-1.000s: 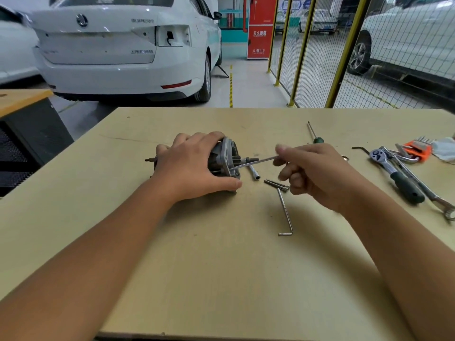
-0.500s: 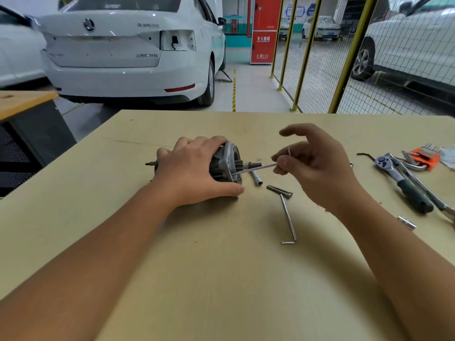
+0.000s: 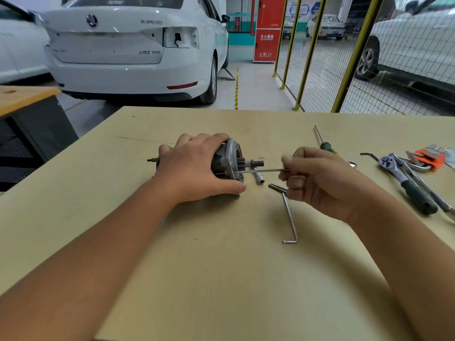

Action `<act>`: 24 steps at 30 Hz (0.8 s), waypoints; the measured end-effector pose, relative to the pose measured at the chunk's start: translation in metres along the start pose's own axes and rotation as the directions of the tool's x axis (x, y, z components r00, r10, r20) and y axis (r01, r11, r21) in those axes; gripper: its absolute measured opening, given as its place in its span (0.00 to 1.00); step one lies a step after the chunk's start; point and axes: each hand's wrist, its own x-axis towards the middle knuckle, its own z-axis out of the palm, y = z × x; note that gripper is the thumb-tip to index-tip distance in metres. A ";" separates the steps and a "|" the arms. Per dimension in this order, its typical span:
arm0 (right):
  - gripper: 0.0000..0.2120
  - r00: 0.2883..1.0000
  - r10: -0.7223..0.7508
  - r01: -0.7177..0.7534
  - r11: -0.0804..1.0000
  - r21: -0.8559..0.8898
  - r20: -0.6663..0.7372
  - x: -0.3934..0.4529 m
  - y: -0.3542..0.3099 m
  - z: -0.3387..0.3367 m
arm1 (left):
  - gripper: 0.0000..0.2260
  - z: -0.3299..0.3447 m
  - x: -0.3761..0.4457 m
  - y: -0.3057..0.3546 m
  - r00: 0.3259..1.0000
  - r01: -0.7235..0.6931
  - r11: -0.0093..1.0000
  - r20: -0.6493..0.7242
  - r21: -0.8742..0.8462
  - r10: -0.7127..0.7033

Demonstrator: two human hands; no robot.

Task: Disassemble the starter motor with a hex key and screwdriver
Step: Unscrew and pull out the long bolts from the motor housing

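Starter motor point(image 3: 227, 163) under left hand point(image 3: 194, 168), hex key point(image 3: 261, 171) in right fingers point(image 3: 286, 159).

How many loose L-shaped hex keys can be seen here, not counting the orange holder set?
3: a thin silver L-shaped hex key held by the right hand, another lying below it, a dark one beside the ratchet. Others may be hidden.

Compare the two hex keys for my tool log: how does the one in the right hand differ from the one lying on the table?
The held hex key runs level from the right hand into the starter motor flange; the loose hex key lies flat on the table, untouched. The loose one's short bend shows; the held one's is hidden in the grip. Both are thin, silver rods.
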 end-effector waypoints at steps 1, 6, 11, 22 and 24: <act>0.09 0.999 0.040 -0.040 0.997 0.061 0.014 0.000 -0.002 0.001 | 0.45 0.000 0.000 0.000 1.000 -0.001 1.000 0.000 0.000 0.001; 0.14 0.990 0.137 -0.140 0.960 0.242 0.031 0.002 -0.004 0.003 | 0.46 0.001 0.000 -0.001 1.000 -0.002 1.000 0.004 0.002 0.002; 0.20 0.955 0.296 -0.297 0.947 0.125 0.027 -0.001 -0.007 -0.001 | 0.46 0.000 0.000 -0.001 1.000 -0.002 1.000 0.005 0.005 0.002; 0.11 0.908 0.369 -0.403 0.898 0.176 0.197 -0.002 -0.011 -0.005 | 0.47 0.001 0.001 -0.002 1.000 0.003 1.000 -0.002 0.006 -0.003; 0.08 0.945 0.304 -0.318 0.940 0.123 0.119 -0.001 -0.007 -0.004 | 0.47 0.001 0.001 -0.003 1.000 0.007 1.000 -0.001 0.005 -0.007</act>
